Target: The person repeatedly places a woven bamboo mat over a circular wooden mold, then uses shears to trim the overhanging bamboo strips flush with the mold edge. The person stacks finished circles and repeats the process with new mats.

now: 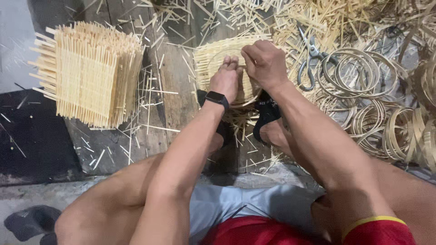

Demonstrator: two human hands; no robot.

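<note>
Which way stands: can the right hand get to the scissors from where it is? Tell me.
Probably yes. The right hand grips the woven piece, and the scissors lie uncovered just to its right atop the bamboo strips, with nothing between them; it must release its grip first.

Pale straw-yellow woven mat (221, 56), black wristband (216, 98), red shirt (254, 231)

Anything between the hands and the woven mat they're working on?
Nothing visible. Left hand and right hand both rest directly on the woven mat. Scissors and hoops lie off to the right, clear of it.
</note>
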